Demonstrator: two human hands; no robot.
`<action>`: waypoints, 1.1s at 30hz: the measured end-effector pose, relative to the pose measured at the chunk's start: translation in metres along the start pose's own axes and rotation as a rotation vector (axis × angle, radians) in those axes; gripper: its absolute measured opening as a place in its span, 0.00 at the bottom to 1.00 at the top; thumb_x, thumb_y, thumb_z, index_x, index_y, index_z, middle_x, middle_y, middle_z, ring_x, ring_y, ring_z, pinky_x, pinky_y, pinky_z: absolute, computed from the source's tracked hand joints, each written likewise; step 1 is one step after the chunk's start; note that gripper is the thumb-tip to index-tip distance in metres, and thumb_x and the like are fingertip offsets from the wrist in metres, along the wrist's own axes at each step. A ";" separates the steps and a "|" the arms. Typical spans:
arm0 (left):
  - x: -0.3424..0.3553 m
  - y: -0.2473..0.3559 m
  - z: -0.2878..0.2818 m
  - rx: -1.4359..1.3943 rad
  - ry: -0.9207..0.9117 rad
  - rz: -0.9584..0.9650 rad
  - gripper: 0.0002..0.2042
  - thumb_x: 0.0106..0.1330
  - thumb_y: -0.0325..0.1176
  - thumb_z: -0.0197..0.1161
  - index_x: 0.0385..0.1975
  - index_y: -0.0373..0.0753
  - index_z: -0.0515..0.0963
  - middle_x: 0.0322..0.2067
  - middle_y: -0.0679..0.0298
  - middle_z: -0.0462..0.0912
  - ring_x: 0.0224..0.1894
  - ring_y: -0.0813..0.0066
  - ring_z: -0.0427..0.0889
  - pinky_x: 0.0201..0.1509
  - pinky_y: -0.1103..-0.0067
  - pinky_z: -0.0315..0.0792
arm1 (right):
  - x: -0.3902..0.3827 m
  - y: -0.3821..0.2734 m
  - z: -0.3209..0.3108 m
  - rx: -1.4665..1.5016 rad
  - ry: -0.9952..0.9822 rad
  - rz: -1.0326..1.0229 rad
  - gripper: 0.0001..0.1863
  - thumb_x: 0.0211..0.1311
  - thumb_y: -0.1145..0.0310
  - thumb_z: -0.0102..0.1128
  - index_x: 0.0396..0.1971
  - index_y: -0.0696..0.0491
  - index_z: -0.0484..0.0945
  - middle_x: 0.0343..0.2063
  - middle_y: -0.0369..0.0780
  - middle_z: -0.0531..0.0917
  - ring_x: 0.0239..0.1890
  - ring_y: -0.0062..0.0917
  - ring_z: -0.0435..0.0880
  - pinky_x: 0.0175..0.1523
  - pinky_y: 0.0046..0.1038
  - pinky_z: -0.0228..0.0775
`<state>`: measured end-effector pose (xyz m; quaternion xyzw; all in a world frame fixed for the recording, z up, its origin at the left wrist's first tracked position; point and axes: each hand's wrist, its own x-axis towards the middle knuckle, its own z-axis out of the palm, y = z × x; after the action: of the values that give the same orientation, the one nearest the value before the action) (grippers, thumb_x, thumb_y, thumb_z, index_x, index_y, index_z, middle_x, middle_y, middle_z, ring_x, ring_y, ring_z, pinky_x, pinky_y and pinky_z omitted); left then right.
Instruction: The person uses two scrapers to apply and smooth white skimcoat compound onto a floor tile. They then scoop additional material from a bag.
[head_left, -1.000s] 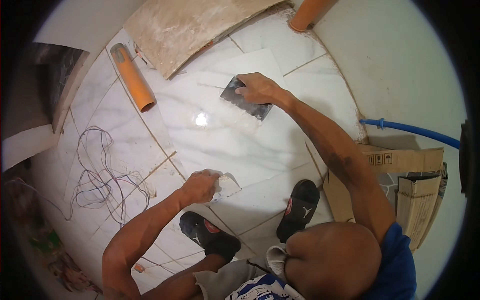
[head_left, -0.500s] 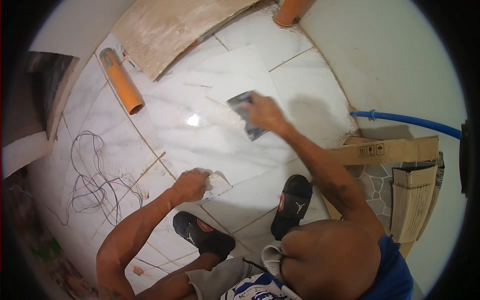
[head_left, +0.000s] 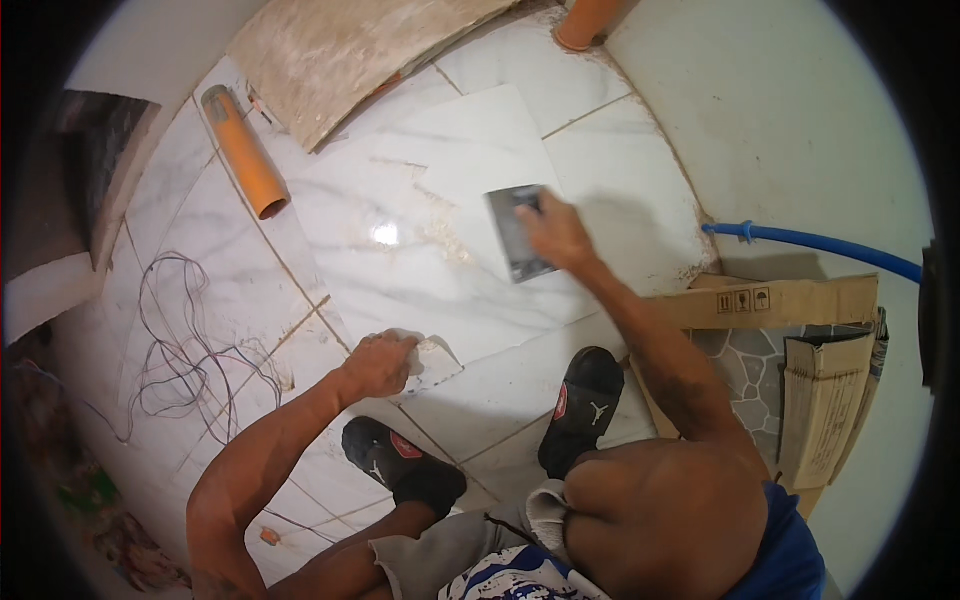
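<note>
My right hand grips a dark, flat rectangular trowel, slightly blurred, over a white marble-patterned tile. Pale smears mark the tile just left of the trowel. My left hand is closed at the tile's near-left edge, beside a pale, grimy angular piece; what exactly the fingers hold is unclear. My two feet in black slides are below the tile on the floor.
An orange pipe lies at left near tangled wires; another stands at the back by a beige board. At right are a wall, a blue pipe, cardboard and a grey stone-patterned piece.
My right hand and the trowel have moved toward me and to the right, uncovering pale smears. My left hand stays at the near edge. The whole view has shifted slightly.
</note>
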<state>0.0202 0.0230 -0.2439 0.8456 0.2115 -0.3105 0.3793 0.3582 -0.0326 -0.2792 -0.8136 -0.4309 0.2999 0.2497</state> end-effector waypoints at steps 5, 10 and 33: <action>-0.001 -0.011 0.009 -0.004 0.014 0.028 0.26 0.58 0.31 0.60 0.59 0.37 0.67 0.47 0.45 0.75 0.50 0.44 0.76 0.56 0.59 0.69 | 0.023 -0.046 0.008 0.054 -0.083 -0.108 0.20 0.62 0.58 0.56 0.38 0.63 0.75 0.36 0.58 0.81 0.44 0.53 0.79 0.51 0.45 0.69; 0.000 0.002 0.004 0.028 0.065 0.005 0.24 0.57 0.31 0.57 0.57 0.37 0.69 0.43 0.45 0.78 0.49 0.45 0.77 0.55 0.59 0.71 | 0.061 0.010 -0.041 0.104 -0.037 -0.096 0.21 0.61 0.57 0.56 0.40 0.63 0.75 0.35 0.56 0.82 0.43 0.50 0.81 0.50 0.43 0.72; 0.007 0.003 0.002 0.010 0.024 -0.032 0.24 0.56 0.32 0.60 0.56 0.39 0.71 0.46 0.49 0.79 0.53 0.52 0.76 0.56 0.60 0.69 | 0.229 -0.115 -0.033 -0.219 -0.445 -0.169 0.20 0.53 0.69 0.62 0.45 0.64 0.77 0.32 0.46 0.83 0.34 0.30 0.81 0.40 0.34 0.74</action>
<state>0.0263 0.0203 -0.2477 0.8476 0.2280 -0.3074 0.3677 0.4215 0.2155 -0.2423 -0.7109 -0.5716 0.4012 0.0836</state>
